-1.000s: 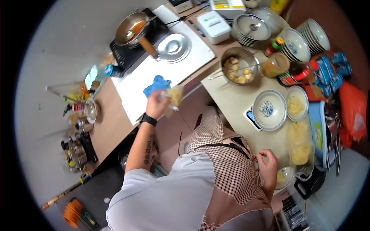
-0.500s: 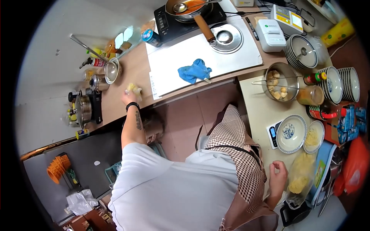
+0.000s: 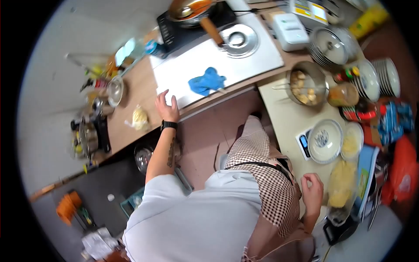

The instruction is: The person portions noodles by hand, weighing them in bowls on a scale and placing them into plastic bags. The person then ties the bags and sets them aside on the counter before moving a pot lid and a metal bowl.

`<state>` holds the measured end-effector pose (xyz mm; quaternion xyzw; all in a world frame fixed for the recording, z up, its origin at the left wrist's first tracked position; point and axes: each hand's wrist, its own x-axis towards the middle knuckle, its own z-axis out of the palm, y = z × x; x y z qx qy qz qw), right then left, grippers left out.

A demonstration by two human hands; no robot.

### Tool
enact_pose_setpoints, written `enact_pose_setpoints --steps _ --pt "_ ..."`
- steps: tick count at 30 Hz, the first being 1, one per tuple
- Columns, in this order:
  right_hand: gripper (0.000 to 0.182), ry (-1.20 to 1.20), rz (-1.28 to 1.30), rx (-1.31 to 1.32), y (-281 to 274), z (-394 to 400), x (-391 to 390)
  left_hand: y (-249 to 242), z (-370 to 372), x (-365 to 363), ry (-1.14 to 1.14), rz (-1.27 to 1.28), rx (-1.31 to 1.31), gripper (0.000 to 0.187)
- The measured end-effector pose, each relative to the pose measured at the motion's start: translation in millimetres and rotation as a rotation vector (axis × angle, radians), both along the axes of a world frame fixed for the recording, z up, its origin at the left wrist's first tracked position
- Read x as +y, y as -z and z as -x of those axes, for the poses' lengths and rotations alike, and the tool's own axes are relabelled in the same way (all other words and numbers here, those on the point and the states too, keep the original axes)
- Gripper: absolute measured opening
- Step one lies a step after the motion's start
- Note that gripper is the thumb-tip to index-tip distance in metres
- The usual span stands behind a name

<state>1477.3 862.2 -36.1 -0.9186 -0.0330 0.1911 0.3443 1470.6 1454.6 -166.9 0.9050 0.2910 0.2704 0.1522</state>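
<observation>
My left hand (image 3: 167, 107) is raised near the front edge of the wooden counter (image 3: 140, 83), fingers apart and nothing in them. To its left, a small bag of pale yellow food (image 3: 139, 118) lies on the counter. A crumpled blue cloth (image 3: 207, 81) rests on the white board (image 3: 244, 72) to the right of that hand. My right hand (image 3: 312, 188) hovers by the edge of the cream table (image 3: 279, 111), its fingers loosely curled and apart, holding nothing. Nearest to it are a long bag of yellow food (image 3: 341, 183) and a patterned bowl (image 3: 325, 141).
A pan (image 3: 192, 16) with red sauce sits on the black cooker, its lid (image 3: 239, 40) on the board. The cream table bears a pot of pale chunks (image 3: 307, 83), a scale (image 3: 303, 144), stacked bowls (image 3: 386, 76) and a jar (image 3: 343, 94).
My left hand has let go of the small yellow food bag and moved right, its fingers now spread. My right hand has stayed almost in place. The camera view has shifted slightly.
</observation>
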Motion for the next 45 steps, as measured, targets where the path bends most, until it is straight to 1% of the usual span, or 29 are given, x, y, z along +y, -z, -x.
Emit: enact_pose_setpoints --steps 1,2,3,4,5,6,7,8,9,11,12,13,15,16,17,19,20,22,26,28,31,32,35,38,39,41,42,43,45 --pt "0.011 -0.038 0.007 -0.010 -1 -1 -2 -7 -16 -23 0.085 0.084 -0.040 0.031" --pt "0.013 -0.046 0.033 -0.020 -3 -2 -7 -15 -32 -50 0.190 0.087 -0.107 0.027" --pt "0.015 -0.054 0.026 -0.012 -4 -2 -9 -20 -45 -73 0.275 0.179 -0.098 0.025" --pt "0.017 -0.011 -0.027 -0.071 0 1 -11 -13 -54 -88 0.366 0.233 -0.094 0.021" --pt "0.019 0.055 -0.065 -0.089 2 4 -12 -8 -62 -105 0.430 0.388 -0.089 0.019" --pt "0.021 0.124 -0.032 0.008 1 7 -14 -15 -69 -124 0.519 0.416 -0.021 0.017" --pt "0.022 0.154 -0.031 -0.028 6 13 -18 -20 -73 -141 0.569 0.482 0.061 0.017" --pt "0.022 0.187 0.010 -0.021 5 18 -22 -16 -74 -154 0.667 0.515 0.079 0.018" --pt "0.021 0.242 -0.024 -0.084 4 21 -24 -14 -80 -165 0.756 0.548 0.082 0.018" --pt "0.020 0.398 0.016 0.041 -7 26 -38 -32 -87 -199 0.836 0.538 0.247 0.017" --pt "0.020 0.473 0.050 0.011 -3 32 -52 -30 -90 -215 0.903 0.559 0.216 0.017" --pt "0.021 0.539 0.079 -0.014 9 40 -66 -37 -91 -231 0.936 0.609 0.277 0.015" --pt "0.020 0.712 0.134 -0.079 21 50 -94 -37 -96 -254 1.115 0.622 0.282 0.013" --pt "0.019 0.816 0.170 -0.199 39 58 -114 -54 -97 -275 1.106 0.633 0.348 0.010" --pt "0.018 0.912 0.205 -0.316 53 67 -135 -56 -99 -288 1.204 0.630 0.338 0.009" --pt "0.018 1.068 0.371 -0.242 48 74 -171 -70 -96 -320 1.312 0.679 0.377 0.008" --pt "0.021 1.056 0.437 -0.256 53 77 -196 -79 -94 -337 1.362 0.714 0.412 0.007" --pt "0.026 1.036 0.560 -0.277 79 84 -236 -90 -90 -364 1.465 0.651 0.432 0.008" --pt "0.042 0.790 0.911 -0.307 119 77 -266 -90 -85 -400 1.598 0.594 0.456 0.010" --pt "0.049 0.661 0.997 -0.272 130 78 -272 -98 -83 -415 1.632 0.540 0.484 0.010" --pt "0.050 0.866 0.735 -0.110 121 71 -290 -100 -79 -425 1.635 0.528 0.451 0.009" --pt "0.048 0.931 0.670 -0.256 111 75 -290 -100 -77 -425 1.602 0.540 0.479 0.009" --pt "0.041 1.211 0.119 -0.312 62 89 -287 -90 -74 -425 1.545 0.590 0.484 0.010" --pt "0.034 1.291 -0.561 -0.475 21 99 -272 -88 -73 -429 1.559 0.575 0.504 0.010" --pt "0.033 1.275 -0.637 -0.503 6 101 -267 -88 -72 -431 1.567 0.571 0.504 0.010" --pt "0.038 1.337 -0.896 -0.521 -20 103 -256 -91 -74 -436 1.569 0.561 0.526 0.010" --pt "0.042 1.431 -1.023 -0.531 -34 106 -250 -94 -75 -440 1.578 0.557 0.529 0.009" --pt "0.041 1.454 -1.032 -0.553 -51 109 -241 -94 -76 -442 1.591 0.553 0.537 0.009" --pt "0.043 1.342 -1.193 -0.649 -40 144 -250 -93 -77 -442 1.620 0.552 0.507 0.010"
